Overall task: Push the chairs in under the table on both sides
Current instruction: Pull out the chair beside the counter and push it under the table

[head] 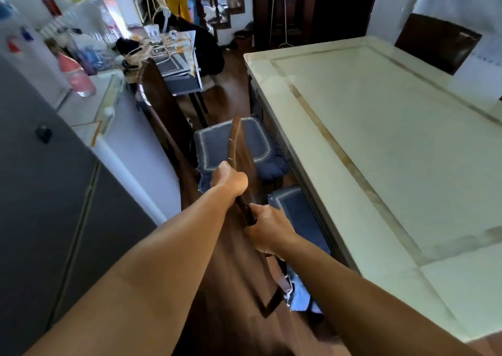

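Note:
A long pale marble-topped table [380, 143] fills the right half of the head view. Along its left side stands a dark wooden chair; its backrest [239, 146] runs top to bottom in the middle. My left hand [229, 179] grips the top rail of that backrest. My right hand [267, 226] grips the same rail nearer to me. A blue seat cushion [214, 143] shows beyond the backrest, and another blue cushion [296, 209] lies partly under the table edge. A further dark chair [437, 41] stands at the table's far right side.
A white cabinet [130, 149] and a grey appliance [40, 192] line the left. A pink bottle [76, 74] stands on the counter. Behind it is a dark sideboard [163, 105] and a cluttered small table [173, 48]. A narrow strip of brown wooden floor [231, 89] runs between them and the table.

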